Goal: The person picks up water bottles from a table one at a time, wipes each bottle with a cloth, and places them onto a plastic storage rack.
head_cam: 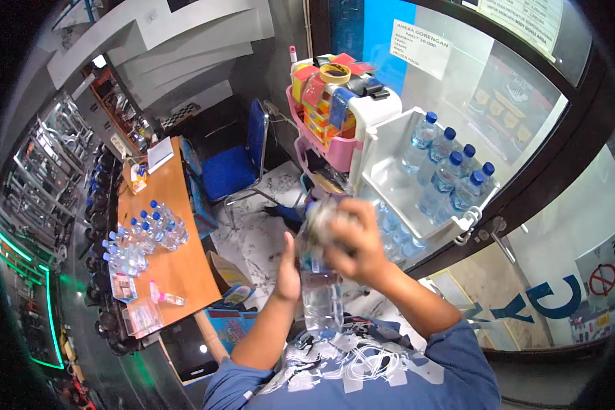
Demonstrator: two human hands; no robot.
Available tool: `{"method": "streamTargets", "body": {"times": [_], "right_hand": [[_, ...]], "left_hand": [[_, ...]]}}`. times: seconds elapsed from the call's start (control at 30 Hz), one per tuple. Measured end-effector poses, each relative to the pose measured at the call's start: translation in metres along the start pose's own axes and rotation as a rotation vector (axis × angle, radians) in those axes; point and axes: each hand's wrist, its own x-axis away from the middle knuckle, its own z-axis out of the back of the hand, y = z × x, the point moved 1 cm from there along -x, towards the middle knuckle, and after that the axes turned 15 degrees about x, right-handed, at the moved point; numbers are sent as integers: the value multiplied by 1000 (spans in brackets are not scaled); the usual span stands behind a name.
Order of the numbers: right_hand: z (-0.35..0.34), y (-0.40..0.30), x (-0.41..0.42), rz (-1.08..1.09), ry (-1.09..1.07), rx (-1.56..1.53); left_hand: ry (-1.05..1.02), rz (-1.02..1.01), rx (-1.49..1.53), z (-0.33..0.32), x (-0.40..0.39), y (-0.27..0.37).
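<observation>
A large clear plastic water bottle (322, 302) stands upright or nearly so in front of my chest. My left hand (289, 274) is at its left side, thumb up and palm against or close to the bottle. Around the bottle's upper part, my right hand (353, 238) is curled and blurred, with a pale, crumpled thing, perhaps a cloth (322, 220), between it and the bottle. The bottle's neck is hidden behind that hand. To the right, several small water bottles with blue caps (443, 174) stand in an open white tray-like compartment (389, 189).
At left, a wooden desk (189, 271) bears several small water bottles (148, 230), a pink-topped bottle (169, 297) and a notebook (160, 154). Beyond it stands a blue chair (228, 171). Pink baskets (333, 154) with packets and a tape roll (335, 74) adjoin the white compartment. Open cardboard boxes (230, 277) lie near the desk.
</observation>
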Motion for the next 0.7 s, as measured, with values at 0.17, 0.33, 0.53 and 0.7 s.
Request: {"method": "streamTargets", "body": {"times": [0.17, 0.33, 0.53, 0.7], "right_hand": [[22, -7, 56, -41, -12, -159], [56, -22, 77, 413, -89, 29], [54, 26, 19, -37, 38, 36], [66, 1, 71, 190, -73, -46]], "left_hand": [[-45, -169, -168, -7, -14, -22], [-280, 84, -24, 1, -26, -21], [-150, -79, -20, -10, -37, -64], [-168, 123, 107, -12, -54, -34]]}}
